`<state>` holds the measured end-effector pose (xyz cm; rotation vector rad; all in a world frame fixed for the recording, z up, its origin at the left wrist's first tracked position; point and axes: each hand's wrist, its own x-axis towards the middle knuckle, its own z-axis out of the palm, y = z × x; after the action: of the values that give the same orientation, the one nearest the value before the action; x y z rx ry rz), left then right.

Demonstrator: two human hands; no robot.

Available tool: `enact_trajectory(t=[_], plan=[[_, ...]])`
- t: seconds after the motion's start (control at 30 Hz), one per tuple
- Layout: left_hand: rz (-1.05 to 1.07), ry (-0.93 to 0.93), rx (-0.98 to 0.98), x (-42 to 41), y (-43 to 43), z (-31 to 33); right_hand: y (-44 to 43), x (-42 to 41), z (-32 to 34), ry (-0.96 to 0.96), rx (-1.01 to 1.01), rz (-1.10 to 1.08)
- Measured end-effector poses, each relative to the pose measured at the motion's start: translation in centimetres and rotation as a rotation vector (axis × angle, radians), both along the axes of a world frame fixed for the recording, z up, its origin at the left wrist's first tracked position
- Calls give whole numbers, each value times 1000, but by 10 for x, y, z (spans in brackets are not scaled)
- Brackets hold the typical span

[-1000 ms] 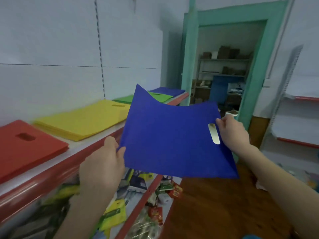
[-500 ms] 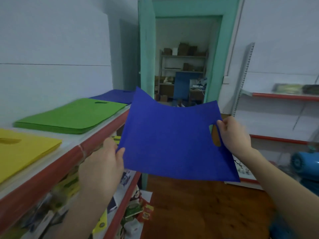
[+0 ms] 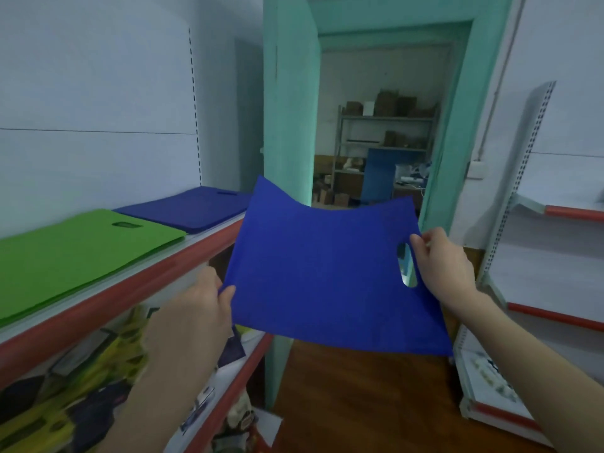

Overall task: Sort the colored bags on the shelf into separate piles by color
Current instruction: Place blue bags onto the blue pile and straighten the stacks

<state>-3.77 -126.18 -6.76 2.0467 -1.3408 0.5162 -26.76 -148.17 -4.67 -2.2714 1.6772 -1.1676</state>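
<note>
A big white wall [image 3: 98, 93] runs along the left side. Next to it is a tall green door frame [image 3: 287, 125], and through the door you can see a back room with a metal rack [image 3: 385, 135] full of brown boxes. A long shelf [image 3: 137, 282] with a red front edge sits against the wall. Under it is a lower shelf [image 3: 228, 384] with bright packets, but they are too blurry to tell what they are. The floor [image 3: 359, 403] is dark brown wood. On the right side there are white shelves [image 3: 555, 256] with red edges too. On the long shelf lies a flat green pile [image 3: 72, 253], and just beside it, farther away, lies a dark blue pile [image 3: 189, 209]. A blue bag [image 3: 327, 273] is held up in the air in front of the door, to the right of the long shelf and close to its far end. It hides the bottom of the doorway. The bag is flat and smooth, and it sags a bit in the middle of its top edge. The left hand [image 3: 199, 308] pinches its left edge. The right hand [image 3: 441, 266] grips its right edge, right beside the small oval handle hole [image 3: 407, 264].
</note>
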Motion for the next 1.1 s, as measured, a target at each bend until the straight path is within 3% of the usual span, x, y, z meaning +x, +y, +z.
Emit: enact_trajectory(t=[0.13,0.37,0.6,0.8,1.1], plan=[[208,38,-11,9,-51,-5,-54,17,-6,-14,10,60],[334,-9,-60,53,-120,-4,-142,81,-9,-39,-19,154],[294,-5,-79,109,-171,15,-223,178,15,-36,-73,283],[515,16,-93,154,-188,17,-267,271,30,-70,-123,449],[782,-37,129,180,-190,20,-310,396,43,-120,-133,719]])
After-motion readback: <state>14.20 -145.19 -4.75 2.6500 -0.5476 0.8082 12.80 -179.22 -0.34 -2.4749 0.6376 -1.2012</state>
